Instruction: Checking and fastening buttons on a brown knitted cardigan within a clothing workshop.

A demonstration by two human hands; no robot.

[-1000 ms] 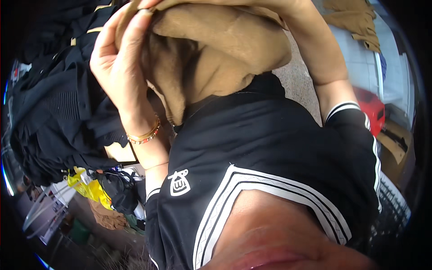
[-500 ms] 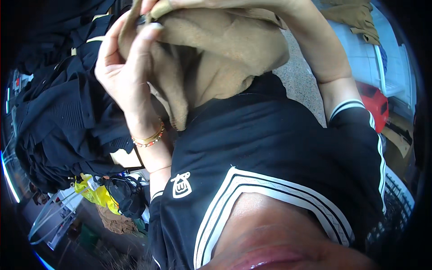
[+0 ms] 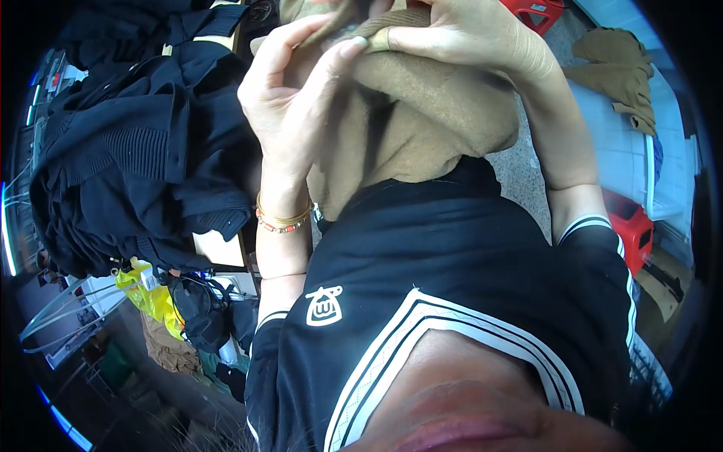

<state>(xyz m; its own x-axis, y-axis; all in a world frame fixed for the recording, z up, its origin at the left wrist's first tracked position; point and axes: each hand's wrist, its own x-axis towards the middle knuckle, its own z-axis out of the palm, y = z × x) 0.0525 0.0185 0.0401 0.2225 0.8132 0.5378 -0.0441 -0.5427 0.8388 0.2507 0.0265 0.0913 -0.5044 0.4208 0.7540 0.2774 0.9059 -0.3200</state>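
Observation:
A tan-brown garment (image 3: 437, 98) of soft, thick cloth hangs bunched in front of my chest, gathered at its upper edge. My left hand (image 3: 290, 109), with bracelets at the wrist, pinches that edge between thumb and fingers. Close beside it, my right hand (image 3: 474, 38) is closed on a ribbed band (image 3: 395, 22) of the same garment. A yellowish wrap covers the tip of the right thumb. The two thumbs nearly meet. The cloth hides some of the fingertips, and the top of the garment is cut off by the picture's upper edge.
Black knit garments (image 3: 135, 158) are heaped on a table at my left. Below them are a yellow bag (image 3: 151, 297) and a black bag (image 3: 199, 313). At right, brown garments (image 3: 614, 75) lie on a pale surface, near a red plastic stool (image 3: 629, 230).
Both hands and the garment have shifted to the right in the picture. My right hand shows more fully now, close to the left thumb. The whole view has also shifted somewhat.

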